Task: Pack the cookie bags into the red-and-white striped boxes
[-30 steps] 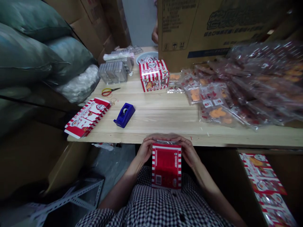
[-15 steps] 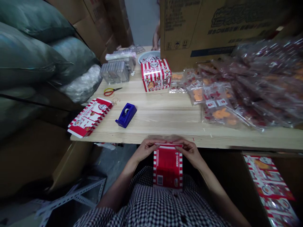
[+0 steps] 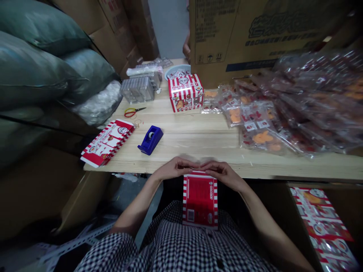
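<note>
A red-and-white striped cardboard box [image 3: 200, 200] stands in front of my body at the table's front edge, its red printed panel facing me. At its top edge, my left hand [image 3: 181, 166] grips the left side, thumb toward me and fingers over the far side. Mirroring it, my right hand [image 3: 222, 172] holds the top right side. The fingertips of both hands nearly meet over the middle of the top. What lies behind the fingers is hidden.
On the wooden table [image 3: 181, 141] are a blue tape dispenser [image 3: 151, 140], scissors [image 3: 133, 112], flat cartons [image 3: 110, 141], an assembled striped box [image 3: 185, 92] and clear plastic trays [image 3: 137, 88]. Bagged orange pieces [image 3: 263, 136] are heaped right. A large carton [image 3: 235, 37] partly hides another person's hand [image 3: 186, 48].
My hands have moved inward along the box's top edge, bringing the fingertips together. The other person's hand at the back has risen slightly.
</note>
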A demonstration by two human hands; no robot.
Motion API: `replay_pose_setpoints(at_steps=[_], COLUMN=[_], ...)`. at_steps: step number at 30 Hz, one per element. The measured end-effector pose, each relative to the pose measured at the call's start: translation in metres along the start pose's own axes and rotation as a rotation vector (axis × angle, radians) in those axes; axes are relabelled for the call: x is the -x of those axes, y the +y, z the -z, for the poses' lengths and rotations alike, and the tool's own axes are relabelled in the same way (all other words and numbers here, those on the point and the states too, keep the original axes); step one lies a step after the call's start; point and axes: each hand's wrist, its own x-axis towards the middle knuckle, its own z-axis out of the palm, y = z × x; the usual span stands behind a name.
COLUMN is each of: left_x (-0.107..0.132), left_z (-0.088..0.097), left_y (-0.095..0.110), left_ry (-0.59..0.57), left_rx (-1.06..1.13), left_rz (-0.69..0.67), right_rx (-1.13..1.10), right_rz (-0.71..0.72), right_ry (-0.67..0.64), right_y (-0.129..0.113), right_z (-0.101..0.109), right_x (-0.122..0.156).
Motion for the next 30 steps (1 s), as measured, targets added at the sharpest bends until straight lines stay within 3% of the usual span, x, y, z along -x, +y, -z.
replay_pose_setpoints(at_steps=[8,14,20,30], left_x=[-0.004,-0.008,-0.004,0.023], left_z=[-0.002,-0.006,-0.009,-0.017], left_y=[0.001,-0.004,0.002,0.016], left_ry=[0.026,0.134,0.118,0.041], left_rx=[-0.001,0.007,-0.005,-0.04], left_rz=[0.034,0.075,0.064,-0.008], right_rx=[0.07,0.032,0.036,0.155], right_rz=[-0.048,-0.137,-0.19,0.002], right_ry=[-0.007,-0.011,-0.056,-0.046], right_y=[0.009,0.007,0.0,-0.007], right_z=[0.002,0.009,0.013,-0.009], right_x=[-0.005,-0.01,-0.013,0.024])
